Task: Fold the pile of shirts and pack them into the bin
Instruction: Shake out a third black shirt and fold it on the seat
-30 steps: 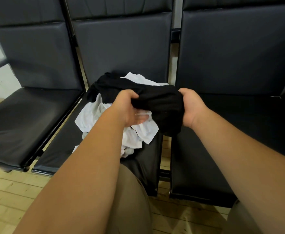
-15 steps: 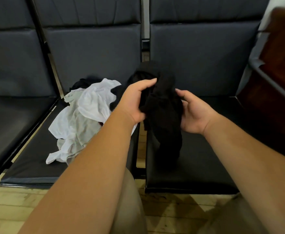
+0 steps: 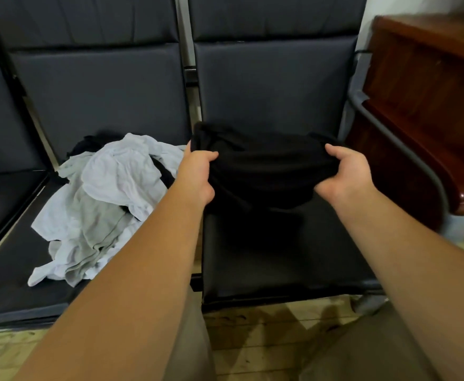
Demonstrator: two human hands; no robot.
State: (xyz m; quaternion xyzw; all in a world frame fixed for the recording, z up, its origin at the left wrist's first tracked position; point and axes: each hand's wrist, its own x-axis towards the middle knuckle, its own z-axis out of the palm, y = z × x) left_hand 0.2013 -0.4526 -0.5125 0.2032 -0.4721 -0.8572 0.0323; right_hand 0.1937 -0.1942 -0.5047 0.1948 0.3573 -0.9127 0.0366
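Through the head cam I count exactly one black shirt (image 3: 261,166) in the air. It's bunched into a thick band and strung across the view, so its long axis runs left to right, roughly level, with one end at each hand. The left hand (image 3: 195,174) has the left end, fingers and thumb curled tight round the cloth. The right hand (image 3: 346,177) has the right end the same way, fingers hooked over the top edge and thumb lower down on the near side. So that's two hands, both full, on the same shirt. The slack middle sags down toward the right seat (image 3: 280,257), which the shirt hangs over. It's black on black down there, so I honestly can't tell if the cloth touches the pad. The rest of the pile (image 3: 101,199) sits crumpled on the middle seat (image 3: 11,284), just left of the left hand. I make out pale white fabric, a grey piece and some black cloth poking out at the back, but it's too tangled to give a real number. That makes three seat pads in view, counting a sliver of the left seat (image 3: 0,199). There's one wooden cabinet (image 3: 428,86) off to the right beside the chair frame, and a wooden floor (image 3: 253,339) under it all.
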